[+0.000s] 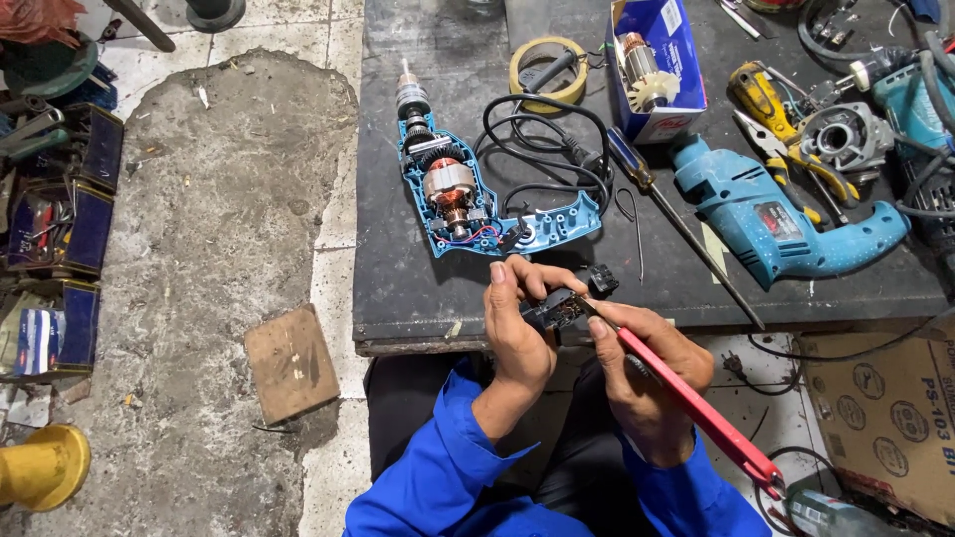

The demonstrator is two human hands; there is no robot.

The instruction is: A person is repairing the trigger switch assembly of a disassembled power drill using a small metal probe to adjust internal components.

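Note:
My left hand (517,333) grips a small black switch block (562,303) just in front of the dark worktable's near edge (418,333). My right hand (647,373) holds a red-handled tool (696,408) like a pen, its tip touching the block. Beyond the hands lies an opened blue drill half-shell (468,204) with its copper-wound motor exposed and a black power cord (542,139) coiled beside it. Both sleeves are blue.
On the table lie a whole blue drill (786,224), a long screwdriver (676,224), yellow-handled pliers (776,124), a tape roll (547,70) and a blue box holding an armature (652,70). A wooden block (290,363) and stacked boxes (60,229) sit on the floor at left, a cardboard carton (885,408) at right.

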